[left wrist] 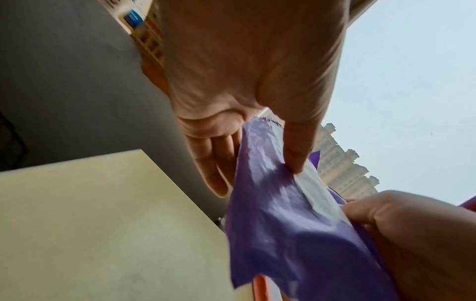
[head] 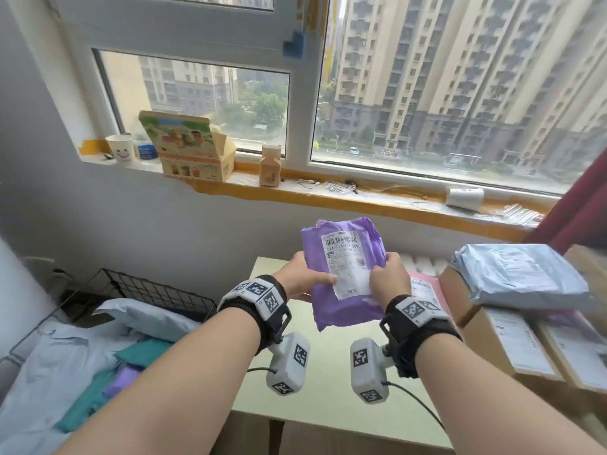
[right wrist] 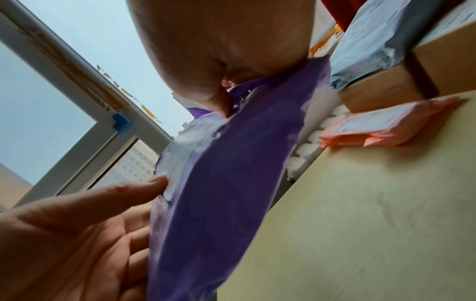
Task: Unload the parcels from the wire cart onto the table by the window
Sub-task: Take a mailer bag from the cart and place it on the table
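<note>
A purple mailer bag (head: 345, 274) with a white shipping label is held up in the air over the pale table (head: 328, 389). My left hand (head: 303, 280) pinches its left edge, thumb on the label side and fingers behind. My right hand (head: 389, 279) grips its right edge the same way. In the left wrist view the purple mailer (left wrist: 283, 224) hangs between thumb and fingers; in the right wrist view the purple mailer (right wrist: 231, 183) runs down the middle. The black wire cart (head: 154, 292) at lower left holds several soft parcels (head: 82, 372).
Cardboard boxes (head: 512, 353) topped by a grey-blue mailer (head: 522, 277) stand at the table's right. A pink parcel (right wrist: 381, 124) lies flat at the table's back. The windowsill (head: 328, 195) carries a printed box, cup, carton and paper roll. A red curtain (head: 578, 205) hangs right.
</note>
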